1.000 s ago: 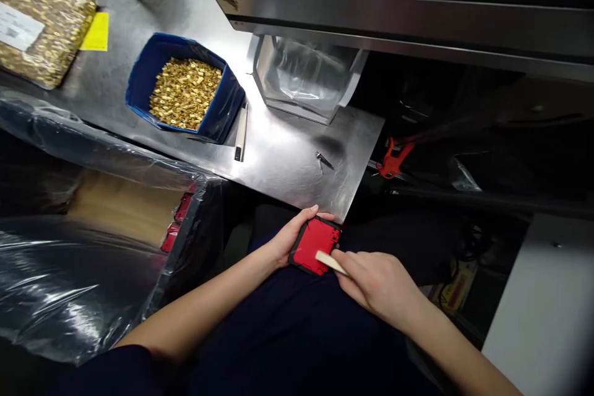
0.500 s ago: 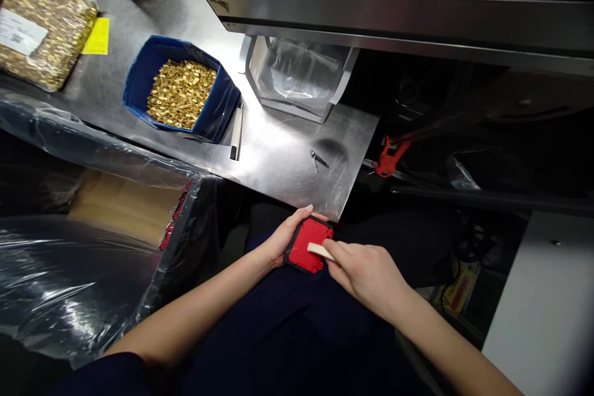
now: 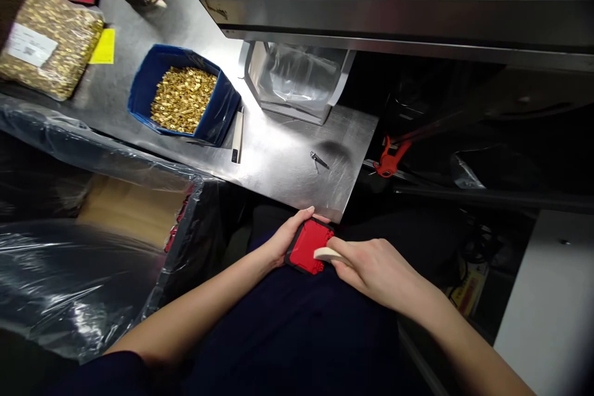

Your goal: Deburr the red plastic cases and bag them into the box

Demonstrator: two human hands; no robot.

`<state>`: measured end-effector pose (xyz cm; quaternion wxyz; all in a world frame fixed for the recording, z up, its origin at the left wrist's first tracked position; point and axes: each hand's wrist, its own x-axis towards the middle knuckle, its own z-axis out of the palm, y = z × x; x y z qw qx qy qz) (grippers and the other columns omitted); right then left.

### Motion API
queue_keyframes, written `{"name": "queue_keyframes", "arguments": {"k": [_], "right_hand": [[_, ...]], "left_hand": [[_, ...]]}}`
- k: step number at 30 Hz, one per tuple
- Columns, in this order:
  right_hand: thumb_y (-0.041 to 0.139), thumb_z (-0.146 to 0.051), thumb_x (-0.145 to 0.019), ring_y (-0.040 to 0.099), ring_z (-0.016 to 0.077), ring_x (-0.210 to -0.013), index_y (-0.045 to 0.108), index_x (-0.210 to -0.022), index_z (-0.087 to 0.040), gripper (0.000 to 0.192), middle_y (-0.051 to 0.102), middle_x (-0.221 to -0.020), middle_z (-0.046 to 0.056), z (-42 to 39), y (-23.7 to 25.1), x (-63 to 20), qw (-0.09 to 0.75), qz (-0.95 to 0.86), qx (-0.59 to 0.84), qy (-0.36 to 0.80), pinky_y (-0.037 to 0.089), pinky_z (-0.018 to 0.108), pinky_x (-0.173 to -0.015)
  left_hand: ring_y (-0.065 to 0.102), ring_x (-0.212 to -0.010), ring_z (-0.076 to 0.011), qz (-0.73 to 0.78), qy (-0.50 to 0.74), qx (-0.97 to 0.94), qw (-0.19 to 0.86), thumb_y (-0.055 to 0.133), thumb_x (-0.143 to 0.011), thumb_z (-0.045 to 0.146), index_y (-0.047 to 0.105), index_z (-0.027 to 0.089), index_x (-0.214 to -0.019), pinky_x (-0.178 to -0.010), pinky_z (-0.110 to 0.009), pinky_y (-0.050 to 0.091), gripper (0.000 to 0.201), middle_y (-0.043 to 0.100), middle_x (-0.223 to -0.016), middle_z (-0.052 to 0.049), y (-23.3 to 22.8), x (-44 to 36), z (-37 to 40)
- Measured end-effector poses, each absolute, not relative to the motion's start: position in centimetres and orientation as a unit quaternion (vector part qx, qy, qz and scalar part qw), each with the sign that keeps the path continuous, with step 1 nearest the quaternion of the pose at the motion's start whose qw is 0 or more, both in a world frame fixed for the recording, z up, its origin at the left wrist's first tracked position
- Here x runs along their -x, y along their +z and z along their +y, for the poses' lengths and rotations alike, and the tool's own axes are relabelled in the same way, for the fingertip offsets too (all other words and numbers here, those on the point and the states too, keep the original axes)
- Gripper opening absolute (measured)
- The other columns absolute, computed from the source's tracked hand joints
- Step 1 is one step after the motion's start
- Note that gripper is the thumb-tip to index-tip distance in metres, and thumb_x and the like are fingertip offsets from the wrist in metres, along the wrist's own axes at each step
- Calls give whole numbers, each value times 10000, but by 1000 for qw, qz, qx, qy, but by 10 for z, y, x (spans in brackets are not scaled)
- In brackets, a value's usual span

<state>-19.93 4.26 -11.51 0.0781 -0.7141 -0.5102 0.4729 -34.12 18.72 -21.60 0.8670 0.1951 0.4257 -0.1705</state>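
Note:
My left hand (image 3: 284,237) grips a small red square part with a black rim (image 3: 308,246), held over my lap just below the metal table's front edge. My right hand (image 3: 375,271) holds a pale flat stick (image 3: 325,253), and its tip rests on the red part's right side. A blue bin of small brass pieces (image 3: 183,99) stands on the steel table (image 3: 278,161) to the upper left of my hands.
A bag of brass pieces (image 3: 46,43), a yellow note (image 3: 104,46) and a pen-like tool (image 3: 237,136) lie on the table. A clear plastic bag in a holder (image 3: 294,77) stands behind. A plastic-lined box with red parts (image 3: 174,229) sits at my left. A red clamp (image 3: 387,161) hangs at the right.
The red part has tilted a little in my left hand and the stick's tip has shifted slightly across it. The view has drifted a bit.

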Motion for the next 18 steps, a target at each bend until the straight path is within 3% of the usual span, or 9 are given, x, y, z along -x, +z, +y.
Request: {"name": "queue_keyframes", "arguments": {"k": [7,11,15,18], "right_hand": [[509,-279,-1015,664,163,-661,657,-1155,-364,220,708,-785,-59,45,-119,193,99,-503,711,482,316,258,-604],[513,-259,-999,666,182,-671,666,-1161,-349,241,715,-793,-41,46,-120,194,85,-512,712,473,320,265,-615],[510,-284,-1006,654,174,-650,665,-1113,-335,195,701,-764,-47,47,-119,194,88,-500,715,481,311,261,-604],[508,-266,-1005,669,172,-678,663,-1126,-345,212,723,-812,-48,47,-118,194,93,-492,718,484,318,257,-613]], "left_hand": [[689,-689,-195,441,-162,-212,857,637,-888,603,760,128,-1032,-654,-278,539,511,770,-839,-102,-214,340,187],[717,-787,-237,431,-168,-192,866,639,-877,611,757,133,-1034,-715,-310,557,517,780,-910,-126,-214,340,187],[681,-690,-200,439,-161,-206,860,638,-882,609,764,128,-1024,-665,-285,533,517,761,-818,-98,-215,340,187],[698,-727,-220,435,-163,-204,862,644,-873,615,764,128,-1020,-680,-295,537,523,765,-842,-110,-215,340,187]]}}
